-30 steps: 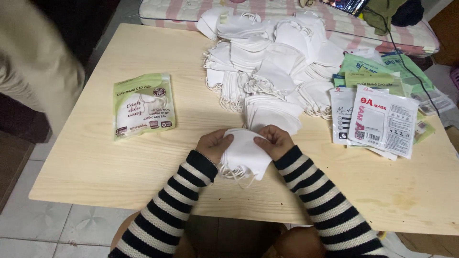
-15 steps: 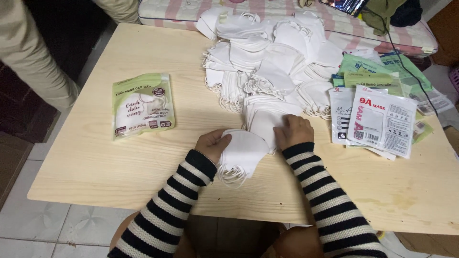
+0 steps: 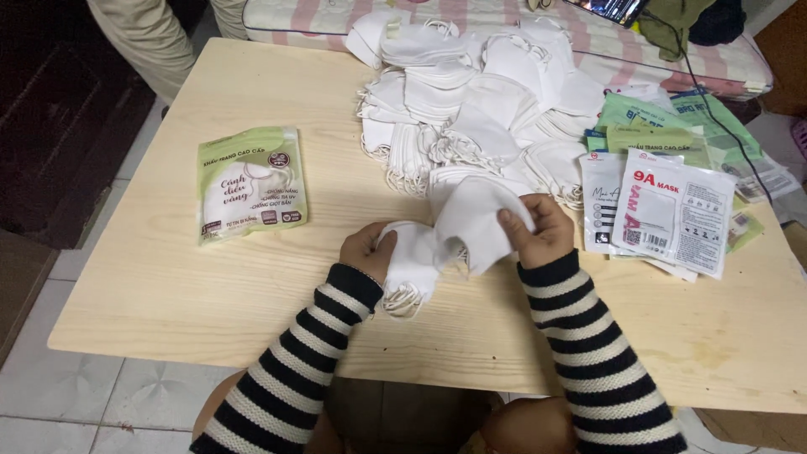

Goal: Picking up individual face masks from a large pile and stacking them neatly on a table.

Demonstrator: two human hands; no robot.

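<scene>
Centrally, at the near edge of the pale wooden table, two hands in black-and-white striped sleeves are seen at work on white face masks. A small stack of folded masks is gripped by the left hand, fingers curled shut around its left end; the ear loops hang loose below onto the tabletop. A single white mask is pinched by the right hand, thumb and fingers closed on its right edge, and it is held lifted just above and partly overlapping the stack. The two hands are near each other, with the masks bridging them.

Behind the hands, a large loose heap of white masks is spread across the far middle of the table. A green-and-white printed pouch lies flat to the left, well apart from the hands. To the right, a white-and-red printed pouch rests on top of other flat packets, with green packets beyond it. A pink-striped cushion is noted along the table's far edge. Another person's trouser leg is visible at the upper left.
</scene>
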